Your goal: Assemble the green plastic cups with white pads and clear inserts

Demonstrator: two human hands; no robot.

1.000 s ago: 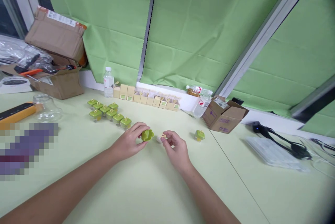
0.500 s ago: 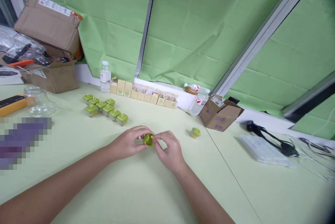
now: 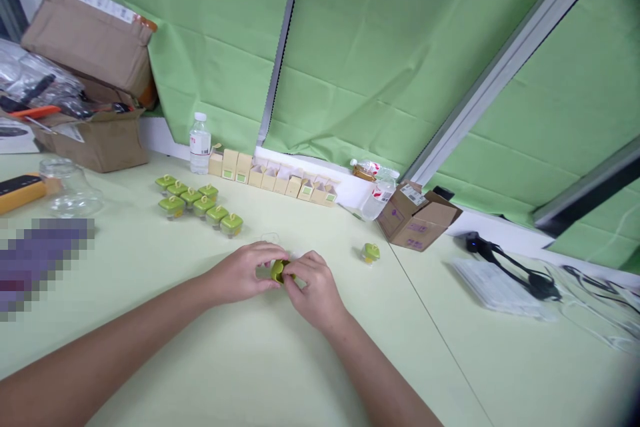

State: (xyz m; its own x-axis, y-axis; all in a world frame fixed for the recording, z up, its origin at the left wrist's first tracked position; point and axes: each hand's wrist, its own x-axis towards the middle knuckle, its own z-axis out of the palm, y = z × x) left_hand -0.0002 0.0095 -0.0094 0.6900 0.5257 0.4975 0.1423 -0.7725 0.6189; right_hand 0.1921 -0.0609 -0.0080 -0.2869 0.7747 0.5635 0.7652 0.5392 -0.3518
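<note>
In front of me, above the table, a small green lid (image 3: 277, 271) is held tilted, with its hollow side partly in view. My left hand (image 3: 245, 272) grips it from the left between thumb and fingers. My right hand (image 3: 316, 288) is closed in a pinch at the lid's right side, fingertips at its hollow; what they pinch is hidden. Just behind the hands, a clear open container (image 3: 270, 238) shows faintly. Farther left stand several small clear tubs with green lids (image 3: 201, 204). One more green-lidded tub (image 3: 371, 253) stands alone to the right.
Several small cardboard boxes (image 3: 269, 178) line the back edge beside an upright water bottle (image 3: 200, 145). Bottles (image 3: 379, 199) and an open carton (image 3: 417, 217) stand back right, near a black headset (image 3: 515, 267). At left are a glass vessel (image 3: 70, 190) and large cardboard box (image 3: 107, 140).
My right fingertips have moved left and further over the lid's hollow, covering a small pale loop seen before. The lid has turned slightly in my left hand. The view has shifted a little.
</note>
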